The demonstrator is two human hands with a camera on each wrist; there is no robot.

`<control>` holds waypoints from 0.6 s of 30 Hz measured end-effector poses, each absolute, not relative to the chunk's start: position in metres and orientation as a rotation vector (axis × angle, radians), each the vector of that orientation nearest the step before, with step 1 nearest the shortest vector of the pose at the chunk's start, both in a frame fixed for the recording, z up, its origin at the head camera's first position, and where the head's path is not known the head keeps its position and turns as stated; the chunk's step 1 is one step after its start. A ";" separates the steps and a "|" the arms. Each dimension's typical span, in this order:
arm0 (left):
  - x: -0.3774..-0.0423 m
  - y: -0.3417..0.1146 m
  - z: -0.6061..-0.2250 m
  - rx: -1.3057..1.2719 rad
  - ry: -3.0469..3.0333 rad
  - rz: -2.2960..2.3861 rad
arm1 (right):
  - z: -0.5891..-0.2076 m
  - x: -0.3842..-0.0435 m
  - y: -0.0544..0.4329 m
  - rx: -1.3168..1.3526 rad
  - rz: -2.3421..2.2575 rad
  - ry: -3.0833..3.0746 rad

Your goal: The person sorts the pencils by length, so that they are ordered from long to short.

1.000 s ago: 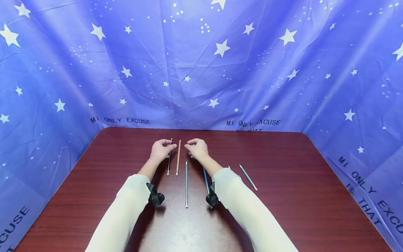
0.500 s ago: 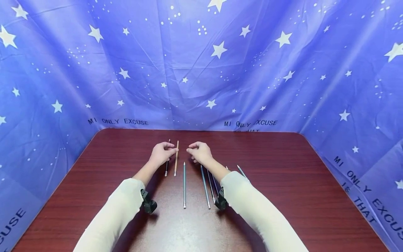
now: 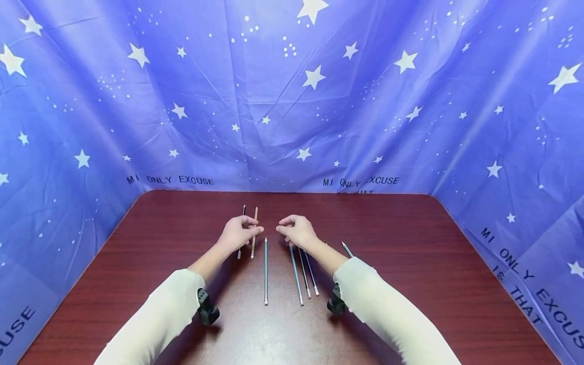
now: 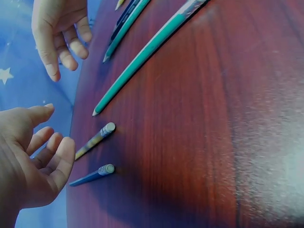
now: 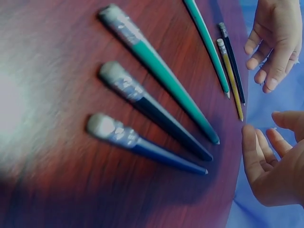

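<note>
Seemingly everything lies laid out, nothing lifted: left hand (image 3: 235, 235) and right hand (image 3: 298, 233) are empty, fingers loosely curved, with tan pencil (image 5: 230, 78) and black pencil (image 5: 234, 66) left of the middle green pencil (image 3: 266, 274), blue pencil (image 5: 166, 156) right.

A glossy, reddish-brown wood-grain surface (image 3: 146, 243) with rounded far corners is bordered at the far, left and right sides by a creased blue-violet fabric backdrop (image 3: 274, 96), printed with white stars (image 3: 314, 77) and black lettering (image 3: 196, 180).
</note>
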State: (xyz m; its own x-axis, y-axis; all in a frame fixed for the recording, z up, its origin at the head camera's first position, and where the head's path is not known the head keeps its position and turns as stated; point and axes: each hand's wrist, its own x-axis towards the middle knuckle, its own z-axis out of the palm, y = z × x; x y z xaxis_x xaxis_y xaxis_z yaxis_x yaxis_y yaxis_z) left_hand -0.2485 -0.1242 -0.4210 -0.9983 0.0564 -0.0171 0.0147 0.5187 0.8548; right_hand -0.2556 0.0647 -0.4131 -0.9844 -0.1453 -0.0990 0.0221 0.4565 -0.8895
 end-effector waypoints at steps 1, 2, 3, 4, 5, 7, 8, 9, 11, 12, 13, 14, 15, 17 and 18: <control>-0.247 -0.123 -0.420 0.067 2.697 1.519 | -0.413 -0.254 0.066 -0.115 -1.554 2.535; -0.245 -0.122 -0.420 0.066 2.692 1.515 | -0.412 -0.252 0.068 -0.126 -1.545 2.537; -0.243 -0.121 -0.420 0.065 2.690 1.509 | -0.412 -0.250 0.070 -0.133 -1.537 2.536; -0.241 -0.120 -0.420 0.063 2.687 1.499 | -0.411 -0.248 0.071 -0.140 -1.526 2.536; -0.239 -0.120 -0.420 0.060 2.681 1.492 | -0.411 -0.246 0.073 -0.147 -1.518 2.533; -0.235 -0.119 -0.419 0.048 2.671 1.477 | -0.410 -0.242 0.075 -0.159 -1.494 2.533; -0.233 -0.118 -0.419 0.044 2.660 1.477 | -0.410 -0.240 0.076 -0.163 -1.481 2.533; -0.231 -0.117 -0.419 0.053 2.668 1.464 | -0.410 -0.238 0.077 -0.164 -1.469 2.533; -0.227 -0.117 -0.420 0.069 2.698 1.427 | -0.409 -0.234 0.080 -0.177 -1.438 2.541; -0.226 -0.116 -0.421 0.078 2.710 1.411 | -0.409 -0.232 0.081 -0.182 -1.413 2.553; -0.224 -0.115 -0.421 0.090 2.717 1.404 | -0.410 -0.230 0.082 -0.188 -1.393 2.560; -0.222 -0.115 -0.422 0.104 2.724 1.397 | -0.410 -0.228 0.084 -0.192 -1.374 2.566; -0.221 -0.114 -0.423 0.124 2.742 1.379 | -0.410 -0.226 0.085 -0.198 -1.353 2.574; -0.218 -0.113 -0.424 0.151 2.762 1.364 | -0.411 -0.223 0.089 -0.217 -1.318 2.589; -0.216 -0.112 -0.425 0.159 2.765 1.360 | -0.411 -0.221 0.090 -0.223 -1.298 2.602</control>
